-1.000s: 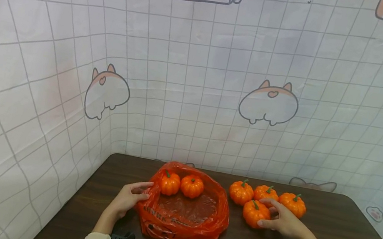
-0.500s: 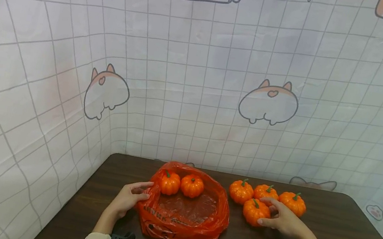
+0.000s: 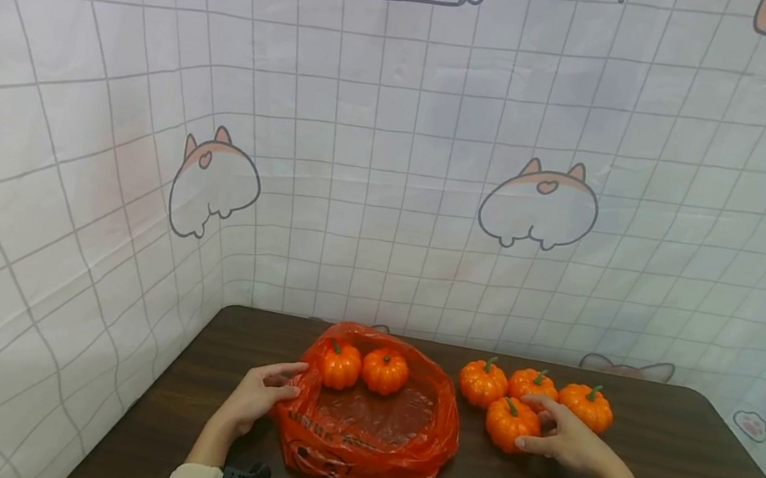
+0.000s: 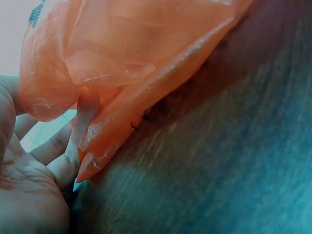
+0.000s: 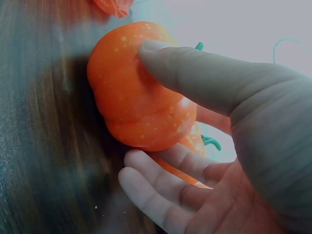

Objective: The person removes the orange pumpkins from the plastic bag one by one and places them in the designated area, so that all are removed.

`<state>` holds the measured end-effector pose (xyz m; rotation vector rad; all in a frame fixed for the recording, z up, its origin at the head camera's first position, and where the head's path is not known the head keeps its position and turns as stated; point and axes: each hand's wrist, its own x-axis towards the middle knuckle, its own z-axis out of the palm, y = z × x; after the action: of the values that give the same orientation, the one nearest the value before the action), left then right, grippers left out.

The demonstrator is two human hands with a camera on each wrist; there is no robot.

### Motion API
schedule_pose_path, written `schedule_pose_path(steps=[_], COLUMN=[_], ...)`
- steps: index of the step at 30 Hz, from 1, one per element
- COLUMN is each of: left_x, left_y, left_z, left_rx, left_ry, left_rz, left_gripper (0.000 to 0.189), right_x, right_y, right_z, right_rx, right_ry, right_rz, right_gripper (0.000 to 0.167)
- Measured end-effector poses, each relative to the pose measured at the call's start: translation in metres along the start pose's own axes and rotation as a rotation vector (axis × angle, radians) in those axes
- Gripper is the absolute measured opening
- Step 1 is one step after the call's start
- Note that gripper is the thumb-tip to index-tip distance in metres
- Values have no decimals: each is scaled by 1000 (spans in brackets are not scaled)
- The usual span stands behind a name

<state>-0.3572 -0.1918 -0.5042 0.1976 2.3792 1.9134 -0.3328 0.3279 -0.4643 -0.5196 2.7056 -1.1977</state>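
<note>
My left hand (image 3: 256, 399) grips a red, crinkled plastic bag (image 3: 382, 469); my right hand (image 3: 568, 443) clasps a glossy, round, ribbed orange pumpkin (image 3: 510, 426).

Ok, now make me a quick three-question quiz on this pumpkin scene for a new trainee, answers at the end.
1. True or false: the left grip touches the red bag.
2. Multiple choice: how many pumpkins show inside the red bag? A) one B) two C) four
3. Short answer: of the four pumpkins outside the red bag, which one does the right grip touch?

Key:
1. True.
2. B.
3. The front pumpkin, nearer the camera than the other three.
</note>
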Motion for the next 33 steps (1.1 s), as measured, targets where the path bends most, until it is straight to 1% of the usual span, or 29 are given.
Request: schedule_pose_path(steps=[3,7,12,15,17,21,27,29,33], left_x=[0,0,0,0,0,0,0,0,0], left_y=[0,-1,-1,-2,-2,-1,0,0,1], left_z=[0,0,0,0,0,0,0,0,0], left_rx=[4,5,7,2,-1,0,-4,-3,-2], left_ry=[0,0,2,2,3,9,7,6,10], left_rz=[1,2,8,7,5,1,-4,-7,-10], left_gripper=[42,42,42,42,42,42,42,42,42], right_x=[-1,-6,-11,-12,-13,-11,-4,-1,4], right_y=[-2,-6,-15,-23,-30,-45,-71,-78,-89], right_z=[-2,-7,-15,-19,-21,-19,-2,5,21], right_rx=[3,11,47,34,0,-43,-64,-79,-62], right_ry=[-11,-16,8,29,50,104,153,157,149], right_rz=[6,53,96,74,51,-27,-96,-120,-167], right_gripper=[76,73,66,63,60,51,42,40,37])
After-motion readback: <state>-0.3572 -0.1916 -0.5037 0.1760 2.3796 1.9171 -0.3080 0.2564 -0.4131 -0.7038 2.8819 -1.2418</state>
